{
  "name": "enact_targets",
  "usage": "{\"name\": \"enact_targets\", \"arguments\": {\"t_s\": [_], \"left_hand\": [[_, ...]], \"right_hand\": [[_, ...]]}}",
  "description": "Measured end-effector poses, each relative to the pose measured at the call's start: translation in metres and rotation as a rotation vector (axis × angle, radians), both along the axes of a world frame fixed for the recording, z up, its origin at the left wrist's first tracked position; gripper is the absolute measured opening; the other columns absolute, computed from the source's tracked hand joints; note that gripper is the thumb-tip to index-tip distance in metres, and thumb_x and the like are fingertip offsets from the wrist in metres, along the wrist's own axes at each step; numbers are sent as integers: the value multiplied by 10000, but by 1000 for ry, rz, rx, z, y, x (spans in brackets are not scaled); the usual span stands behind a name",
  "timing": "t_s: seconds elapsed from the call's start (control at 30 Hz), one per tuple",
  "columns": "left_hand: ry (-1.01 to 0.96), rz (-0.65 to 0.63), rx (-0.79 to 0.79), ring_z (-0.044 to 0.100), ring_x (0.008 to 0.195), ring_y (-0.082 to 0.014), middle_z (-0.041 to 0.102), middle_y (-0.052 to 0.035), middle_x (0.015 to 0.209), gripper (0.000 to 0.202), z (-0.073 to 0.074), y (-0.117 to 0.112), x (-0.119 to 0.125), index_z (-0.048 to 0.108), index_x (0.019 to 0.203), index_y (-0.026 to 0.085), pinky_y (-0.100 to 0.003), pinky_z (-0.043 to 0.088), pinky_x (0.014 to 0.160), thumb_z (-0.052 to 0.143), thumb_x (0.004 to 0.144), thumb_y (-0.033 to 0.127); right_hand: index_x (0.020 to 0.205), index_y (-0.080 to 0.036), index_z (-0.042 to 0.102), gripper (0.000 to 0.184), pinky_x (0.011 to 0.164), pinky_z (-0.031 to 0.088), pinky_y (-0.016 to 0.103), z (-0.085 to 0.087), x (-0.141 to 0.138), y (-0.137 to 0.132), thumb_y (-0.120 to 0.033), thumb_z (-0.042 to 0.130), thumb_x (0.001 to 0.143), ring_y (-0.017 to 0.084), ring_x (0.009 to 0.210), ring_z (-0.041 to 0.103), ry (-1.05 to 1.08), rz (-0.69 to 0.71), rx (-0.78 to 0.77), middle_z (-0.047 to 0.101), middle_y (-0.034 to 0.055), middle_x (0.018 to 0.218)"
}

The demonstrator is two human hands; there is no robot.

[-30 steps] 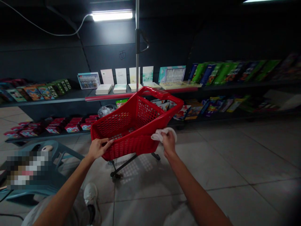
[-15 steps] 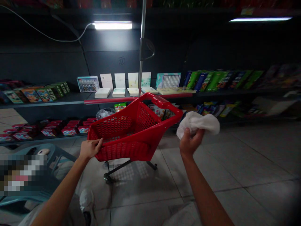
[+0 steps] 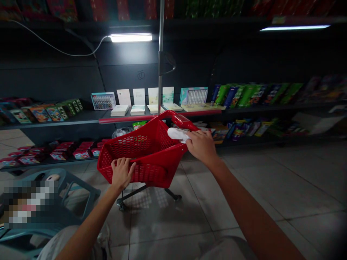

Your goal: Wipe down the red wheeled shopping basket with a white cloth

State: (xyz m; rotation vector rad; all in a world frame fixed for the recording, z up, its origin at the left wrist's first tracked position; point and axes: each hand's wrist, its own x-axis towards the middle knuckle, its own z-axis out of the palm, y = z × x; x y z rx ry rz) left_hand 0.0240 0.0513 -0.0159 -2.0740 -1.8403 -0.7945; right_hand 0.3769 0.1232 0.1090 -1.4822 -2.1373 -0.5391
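A small red plastic shopping cart with perforated basket walls stands on the tiled floor in front of me. My left hand rests on the basket's near rim, its fingers hooked over the edge. At the cart's handle end, my right hand holds a folded white cloth against the upper side rim, close to the handle. Part of the cloth sticks out to the left of the fingers; the rest is hidden under the hand.
Behind the cart runs a dark shelf with books and boxed sets. Green and blue packages stand further right. A metal pole rises behind the handle. At lower left is a blue-grey plastic stool with items on top.
My right hand has brought the cloth left from the air onto the cart's rim. The left hand has slid a little to the right along the near rim.
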Motion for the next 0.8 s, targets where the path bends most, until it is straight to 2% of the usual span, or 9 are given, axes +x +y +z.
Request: {"name": "enact_targets", "arguments": {"t_s": [0.13, 0.27, 0.33, 0.43, 0.5, 0.63, 0.7, 0.8], "left_hand": [[-11, 69, 29, 495, 1251, -311, 645, -144, 1179, 381, -6, 4, -7, 610, 1088, 208, -594, 203, 1176, 373, 1011, 495], [-66, 124, 71, 371, 1419, -334, 589, -157, 1328, 368, -8, 5, -12, 602, 1127, 188, -668, 39, 1213, 380, 1017, 461], [-83, 64, 99, 324, 1467, -331, 559, -149, 1393, 347, -5, 2, -8, 596, 1172, 193, -690, -1, 1214, 384, 1021, 422], [-43, -213, 94, 361, 1466, -276, 541, -119, 1453, 366, 6, -4, 10, 530, 1326, 211, -629, 57, 1259, 417, 1012, 360], [-35, -349, 82, 407, 1441, -252, 549, -102, 1458, 431, 16, -7, 28, 467, 1411, 220, -584, 113, 1276, 444, 1000, 347], [-104, -434, 94, 477, 1372, -247, 584, -92, 1417, 441, 33, -8, 61, 457, 1428, 233, -548, 207, 1254, 422, 1004, 347], [-147, -467, 78, 545, 1272, -248, 635, -95, 1330, 399, 39, -8, 71, 510, 1367, 231, -518, 311, 1187, 425, 1000, 364], [-240, -448, 75, 618, 1026, -244, 704, -82, 1077, 310, 43, -10, 76, 606, 1148, 224, -481, 409, 1031, 453, 978, 433]], "right_hand": [[1109, -167, 712, 318, 919, 328, 393, 9, -2, -15, -209, 475, 902, 256, 983, 600, -69, 19, -64, 750, 129, 1079], [1205, -194, 698, 346, 918, 372, 368, 22, 1, -22, -260, 515, 920, 253, 1024, 630, -125, 122, -186, 740, 118, 1154], [1252, -217, 683, 361, 905, 400, 351, 30, 2, -21, -275, 518, 936, 255, 1040, 647, -136, 188, -272, 731, 109, 1183], [1235, -230, 693, 333, 874, 434, 317, 44, -1, -18, -300, 533, 952, 256, 1025, 673, -114, 313, -442, 733, 95, 1169], [1249, -225, 680, 340, 830, 452, 289, 54, -8, -17, -313, 576, 937, 246, 955, 692, -78, 369, -569, 744, 90, 1108], [1399, -236, 554, 501, 737, 463, 253, 67, -36, -17, -330, 630, 912, 213, 812, 703, -96, 401, -747, 751, 68, 1012], [1382, -243, 570, 461, 756, 467, 250, 67, -54, -16, -318, 606, 928, 217, 884, 709, -185, 436, -747, 745, 74, 1066], [1261, -217, 659, 347, 794, 473, 268, 61, -79, -14, -253, 587, 923, 251, 1017, 696, -343, 464, -670, 726, 107, 1151]]}}
